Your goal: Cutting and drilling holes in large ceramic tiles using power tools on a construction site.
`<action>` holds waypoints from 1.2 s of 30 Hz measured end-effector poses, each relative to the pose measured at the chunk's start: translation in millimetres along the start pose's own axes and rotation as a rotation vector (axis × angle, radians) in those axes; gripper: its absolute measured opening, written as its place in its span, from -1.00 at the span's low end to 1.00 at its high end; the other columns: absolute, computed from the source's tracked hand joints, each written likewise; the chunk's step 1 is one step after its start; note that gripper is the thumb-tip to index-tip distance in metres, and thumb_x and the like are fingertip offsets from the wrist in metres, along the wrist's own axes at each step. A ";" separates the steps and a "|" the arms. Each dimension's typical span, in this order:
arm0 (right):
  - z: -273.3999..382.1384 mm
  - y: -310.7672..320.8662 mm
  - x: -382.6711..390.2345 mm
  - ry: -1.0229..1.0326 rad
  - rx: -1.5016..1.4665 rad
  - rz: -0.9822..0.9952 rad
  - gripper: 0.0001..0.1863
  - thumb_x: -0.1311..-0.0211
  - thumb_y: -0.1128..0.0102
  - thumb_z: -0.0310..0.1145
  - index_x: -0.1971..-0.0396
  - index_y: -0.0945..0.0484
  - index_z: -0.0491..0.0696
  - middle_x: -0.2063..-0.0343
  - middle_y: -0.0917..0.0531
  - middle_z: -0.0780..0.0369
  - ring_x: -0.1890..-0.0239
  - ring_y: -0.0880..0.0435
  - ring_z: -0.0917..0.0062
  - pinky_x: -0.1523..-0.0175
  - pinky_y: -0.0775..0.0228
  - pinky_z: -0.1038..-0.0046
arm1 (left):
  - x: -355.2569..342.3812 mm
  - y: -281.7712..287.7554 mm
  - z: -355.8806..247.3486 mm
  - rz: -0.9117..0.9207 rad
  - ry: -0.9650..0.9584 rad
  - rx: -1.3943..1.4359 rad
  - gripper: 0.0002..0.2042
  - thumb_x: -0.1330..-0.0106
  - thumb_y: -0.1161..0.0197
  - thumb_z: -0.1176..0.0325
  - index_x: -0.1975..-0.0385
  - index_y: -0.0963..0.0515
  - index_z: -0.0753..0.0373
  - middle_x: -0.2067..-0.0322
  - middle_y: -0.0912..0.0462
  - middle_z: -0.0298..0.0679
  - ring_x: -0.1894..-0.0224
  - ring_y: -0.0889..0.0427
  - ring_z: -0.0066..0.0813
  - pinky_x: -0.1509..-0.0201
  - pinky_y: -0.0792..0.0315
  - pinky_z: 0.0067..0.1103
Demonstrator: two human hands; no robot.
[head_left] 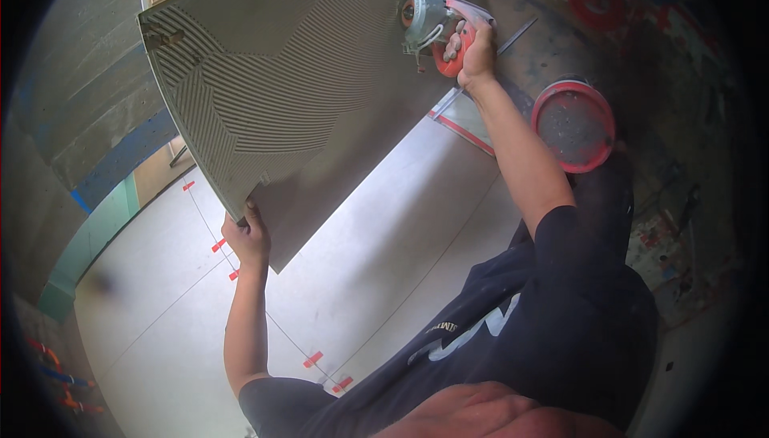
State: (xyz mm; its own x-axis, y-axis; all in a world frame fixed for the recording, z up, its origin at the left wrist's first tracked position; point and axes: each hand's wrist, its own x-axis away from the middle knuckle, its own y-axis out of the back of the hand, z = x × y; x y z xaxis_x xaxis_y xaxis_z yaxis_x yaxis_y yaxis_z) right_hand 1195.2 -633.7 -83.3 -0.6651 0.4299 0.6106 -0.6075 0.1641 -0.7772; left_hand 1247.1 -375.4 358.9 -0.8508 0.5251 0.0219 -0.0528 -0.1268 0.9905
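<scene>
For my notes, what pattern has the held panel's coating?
Parallel ridges in differing directions cover much of the coating; head view.

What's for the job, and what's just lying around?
For the job:
big grey ridged slab, gripped by the left hand
red-handled tool, in the right hand
probably red tabs on the pale panels

Seemingly lying about:
red-rimmed bucket
orange and blue things, lower left, too blurred to name
</scene>
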 end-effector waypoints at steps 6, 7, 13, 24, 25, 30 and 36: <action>8.2 -1.4 4.3 0.026 0.029 -0.042 -0.56 -0.41 0.14 0.12 0.34 -0.44 0.03 0.69 -0.41 0.35 0.71 -0.34 0.58 0.58 -0.26 0.47 | -4.1 4.1 7.6 -0.004 -0.005 -0.017 -0.48 -0.59 -0.10 -0.03 0.32 -0.56 0.44 0.60 -0.56 -0.26 0.52 -0.46 -0.55 0.43 -0.32 -0.55; 11.7 -1.1 4.7 0.012 -0.043 -0.023 -0.56 -0.40 0.15 0.12 0.33 -0.45 0.03 0.69 -0.41 0.36 0.71 -0.34 0.59 0.58 -0.25 0.48 | -4.9 3.8 8.7 -0.018 -0.015 0.016 -0.48 -0.59 -0.11 -0.03 0.32 -0.56 0.44 0.60 -0.56 -0.26 0.52 -0.46 -0.55 0.43 -0.32 -0.55; 16.8 0.5 1.5 -0.040 -0.129 0.047 -0.55 -0.38 0.20 0.15 0.33 -0.46 0.07 0.71 -0.38 0.39 0.71 -0.33 0.59 0.57 -0.24 0.46 | -3.4 5.2 7.9 -0.023 -0.009 0.002 -0.48 -0.59 -0.11 -0.02 0.33 -0.56 0.44 0.60 -0.55 -0.28 0.51 -0.45 -0.55 0.42 -0.33 -0.55; 6.9 -2.5 5.4 -0.131 -0.171 0.016 -0.53 -0.40 0.23 0.15 0.21 -0.53 0.08 0.71 -0.35 0.41 0.68 -0.32 0.62 0.52 -0.23 0.45 | 1.7 6.1 3.2 -0.015 -0.018 0.012 -0.48 -0.59 -0.10 -0.01 0.29 -0.56 0.46 0.56 -0.59 -0.24 0.48 -0.48 -0.54 0.37 -0.37 -0.56; 6.7 -2.4 4.5 -0.089 -0.148 0.036 -0.52 -0.41 0.24 0.15 0.20 -0.53 0.08 0.71 -0.35 0.41 0.68 -0.31 0.62 0.53 -0.22 0.46 | 2.2 7.0 3.5 0.008 0.007 0.014 -0.48 -0.59 -0.10 -0.01 0.28 -0.57 0.47 0.55 -0.61 -0.23 0.47 -0.49 -0.54 0.37 -0.37 -0.56; 6.9 -4.5 1.7 -0.048 -0.035 -0.001 -0.53 -0.44 0.26 0.14 0.25 -0.49 0.07 0.70 -0.38 0.39 0.69 -0.32 0.62 0.55 -0.21 0.47 | 1.3 4.2 5.3 -0.005 0.019 0.026 -0.51 -0.57 -0.14 -0.02 0.26 -0.56 0.43 0.61 -0.54 -0.27 0.54 -0.43 -0.58 0.44 -0.32 -0.58; 11.4 -9.0 4.9 0.010 0.058 -0.016 -0.56 -0.44 0.19 0.10 0.32 -0.44 0.03 0.70 -0.39 0.34 0.71 -0.34 0.59 0.59 -0.25 0.45 | 1.7 3.8 6.3 -0.024 -0.021 0.024 -0.51 -0.57 -0.14 -0.01 0.25 -0.56 0.44 0.61 -0.55 -0.27 0.55 -0.44 -0.58 0.44 -0.32 -0.59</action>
State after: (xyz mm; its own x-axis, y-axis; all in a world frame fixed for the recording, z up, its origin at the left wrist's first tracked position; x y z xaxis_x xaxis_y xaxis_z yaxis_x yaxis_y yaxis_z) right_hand 1192.5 -643.2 -71.6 -0.6506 0.4366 0.6214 -0.6427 0.1193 -0.7568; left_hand 1248.8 -369.7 363.6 -0.8383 0.5452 0.0002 -0.0607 -0.0937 0.9937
